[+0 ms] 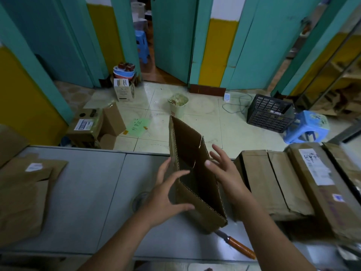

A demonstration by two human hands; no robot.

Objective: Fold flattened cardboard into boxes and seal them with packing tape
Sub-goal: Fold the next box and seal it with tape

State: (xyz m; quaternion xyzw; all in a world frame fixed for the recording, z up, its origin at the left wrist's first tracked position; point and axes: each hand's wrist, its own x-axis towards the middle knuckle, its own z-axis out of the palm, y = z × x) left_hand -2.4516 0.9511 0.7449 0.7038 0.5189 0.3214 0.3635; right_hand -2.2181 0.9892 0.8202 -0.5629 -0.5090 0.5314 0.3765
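On table (78, 192), cardboard box (203, 192) upright — mouth up, length running away, left hand (168, 196), right hand (224, 173) splayed, gripping nothing

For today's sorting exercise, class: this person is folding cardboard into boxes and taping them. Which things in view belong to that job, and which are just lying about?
Job: half-opened cardboard box, between left hand and right hand; flat cardboard stack on table.
Lying about: orange-handled knife, blue stool, black crate, waste bin, green paper sheet.
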